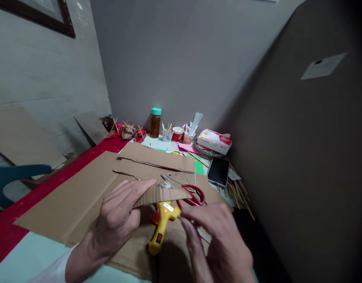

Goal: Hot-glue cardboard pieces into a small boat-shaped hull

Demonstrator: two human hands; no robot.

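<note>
My left hand grips a small corrugated cardboard piece between fingers and thumb; a whitish glue-like blob sits on it. Below that piece is a yellow hot glue gun, its small orange light lit and its front hidden by the cardboard. My right hand is closed in a pinch at the gun's rear end, around a pale glue stick mostly hidden by the fingers. Red-handled scissors lie just beyond my right hand, blades pointing left.
Large cardboard sheets with cut slits cover much of the table. Behind them stand an amber bottle, cups of sticks and pens, and a tissue pack. A phone and thin wooden sticks lie right. Red crafts sit back left.
</note>
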